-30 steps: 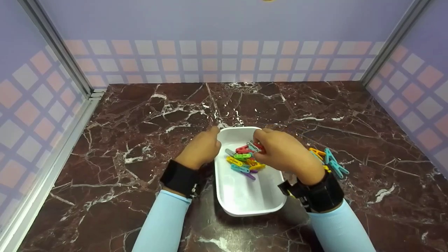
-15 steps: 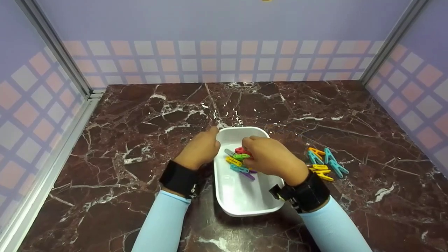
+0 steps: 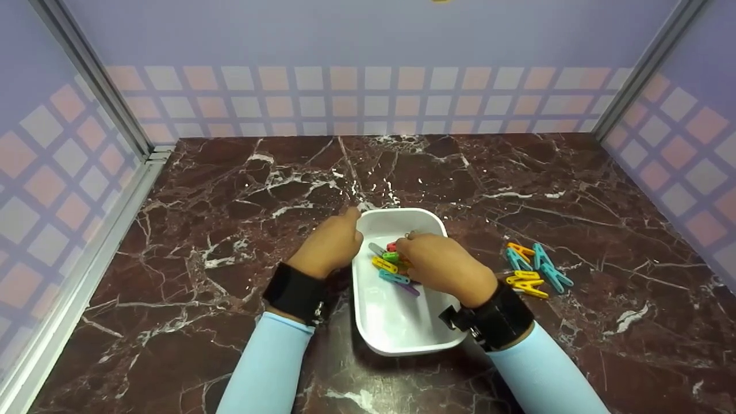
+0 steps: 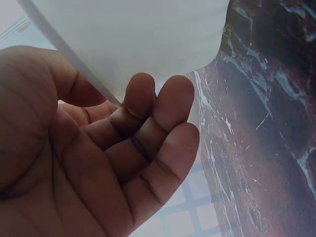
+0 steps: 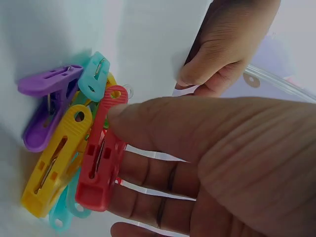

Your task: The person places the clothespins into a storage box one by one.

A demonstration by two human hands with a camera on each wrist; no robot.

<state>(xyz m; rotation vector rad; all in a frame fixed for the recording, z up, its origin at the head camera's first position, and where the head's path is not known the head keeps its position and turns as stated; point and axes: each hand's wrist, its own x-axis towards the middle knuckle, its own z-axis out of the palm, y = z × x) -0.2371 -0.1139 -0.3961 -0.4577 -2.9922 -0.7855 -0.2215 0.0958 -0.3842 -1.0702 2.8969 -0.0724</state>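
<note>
A white plastic basin (image 3: 397,328) stands on the table with several coloured clothespins inside. My left hand (image 3: 328,247) grips its left rim; in the left wrist view the thumb is over the edge and curled fingers (image 4: 173,103) press the outer wall. Inside the basin, my right hand (image 3: 445,270) pinches a red clothespin (image 5: 101,163) between thumb and fingers. Beside that clothespin, the right wrist view has a yellow clothespin (image 5: 57,163) and a purple clothespin (image 5: 54,98). A teal clothespin (image 3: 394,276) lies near the pile's front. My right hand hides part of the pile.
Right of the basin, on the dark marble table (image 3: 230,190), lie loose clothespins: an orange clothespin (image 3: 520,249), teal clothespins (image 3: 555,278) and yellow clothespins (image 3: 529,286). Panels with a checked band (image 3: 368,98) enclose the back and sides.
My right hand has moved left and slightly nearer over the pile, covering more clothespins. Its forearm has uncovered the yellow clothespins on the table. The left hand stays on the rim.
</note>
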